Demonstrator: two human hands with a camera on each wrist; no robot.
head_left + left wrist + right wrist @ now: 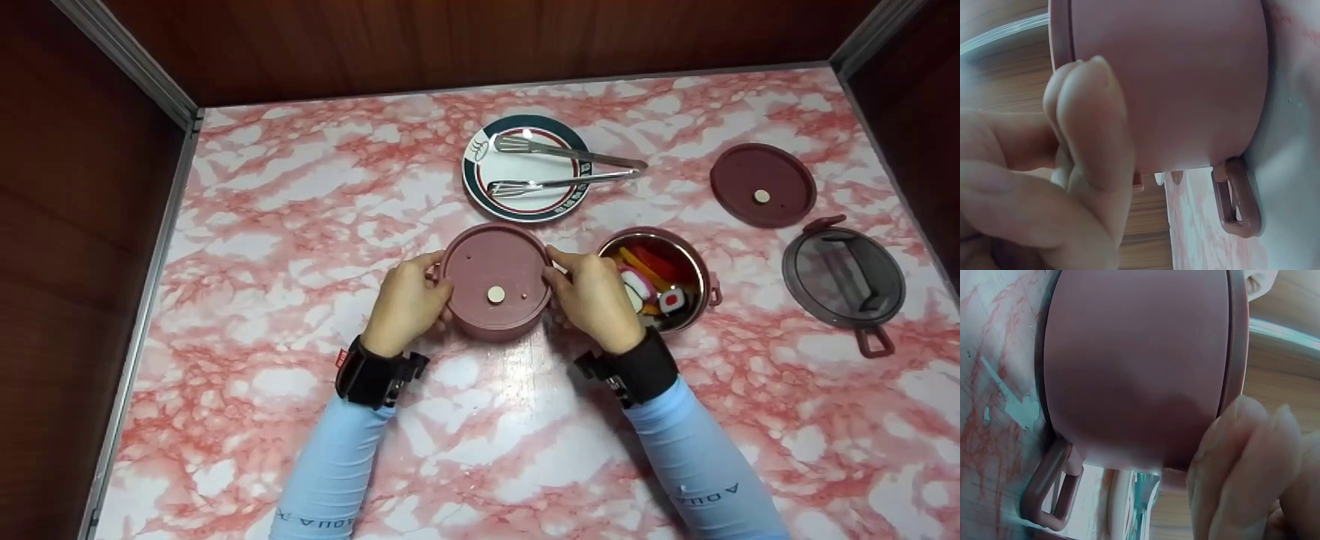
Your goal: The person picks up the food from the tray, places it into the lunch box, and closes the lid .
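Observation:
A round mauve lunch box (496, 319) stands upright in the middle of the table, its lid (495, 262) seated on top with a small cream knob. My left hand (409, 300) grips the lid's edge from the left, and in the left wrist view its curled fingers (1092, 118) touch the upper side wall. On the opposite side, my right hand (596, 296) grips the same edge, with fingertips (1241, 422) at the rim in the right wrist view. A small loop handle (1238, 197) sticks out low on the wall. Partly behind my right hand stands a mauve container (709, 277) holding colourful food pieces.
Behind the box lies a plate (480, 191) with metal tongs (600, 157) across it. Farther right are another mauve lid (739, 180) and a grey translucent lid (825, 277) with side clips. Wooden panels (487, 45) border the marbled table (285, 210).

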